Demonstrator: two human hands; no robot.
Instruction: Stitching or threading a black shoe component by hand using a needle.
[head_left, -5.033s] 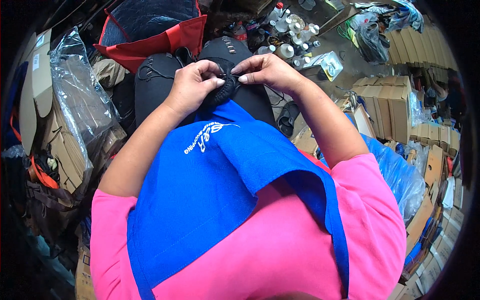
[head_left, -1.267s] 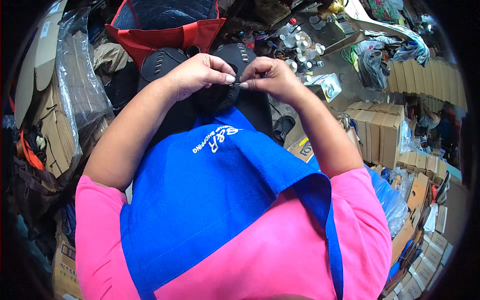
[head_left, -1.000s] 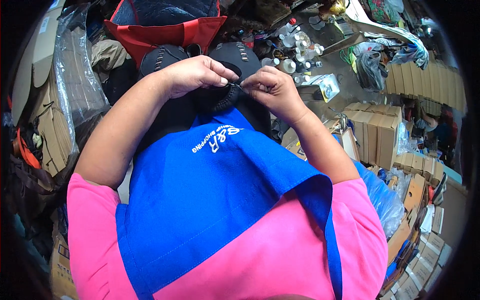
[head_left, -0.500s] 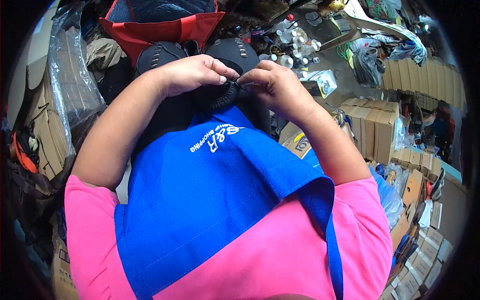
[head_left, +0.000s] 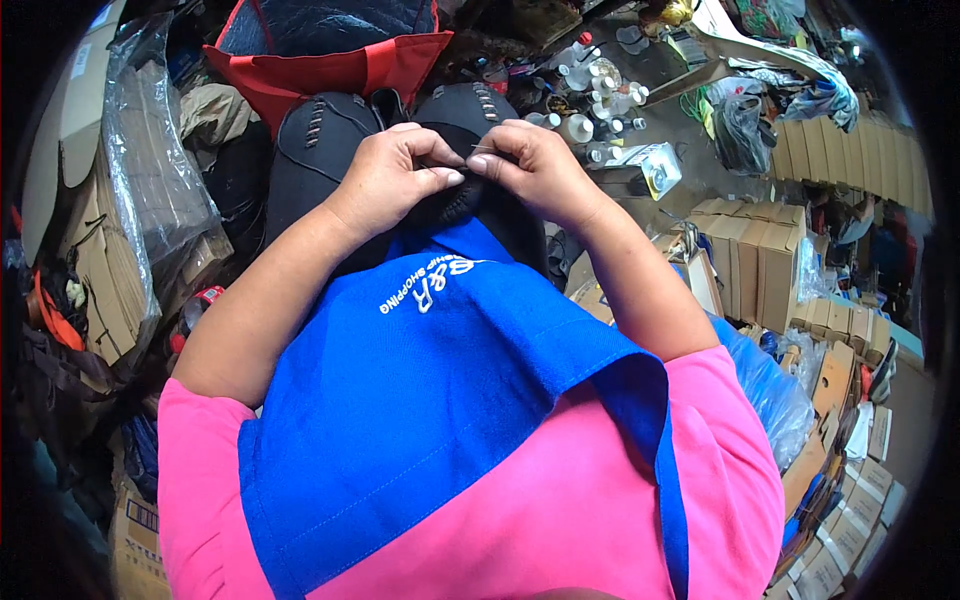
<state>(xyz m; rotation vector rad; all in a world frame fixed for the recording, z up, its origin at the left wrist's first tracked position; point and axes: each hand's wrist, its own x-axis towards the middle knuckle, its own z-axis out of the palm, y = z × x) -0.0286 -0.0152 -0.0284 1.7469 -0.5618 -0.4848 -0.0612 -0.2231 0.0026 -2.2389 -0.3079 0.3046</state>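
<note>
Black stitched piece point(head_left: 449, 207) sits over the dark lap point(head_left: 325, 165), its far side partly hidden by the left hand point(head_left: 390, 178), which pinches at the edge, the exact hold unclear; the right hand point(head_left: 538, 172) pinches a thin needle-like sliver point(head_left: 481, 148), too fine to make out fully.

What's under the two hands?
A black piece with a ridged edge shows below the left hand and right hand. They cover part of it, so I can't see its whole shape.

from afar i see a matt cloth apron point(head_left: 420, 400), glossy plastic sheeting point(head_left: 165, 170) and a ridged black piece point(head_left: 445, 208), perhaps leather.
</note>
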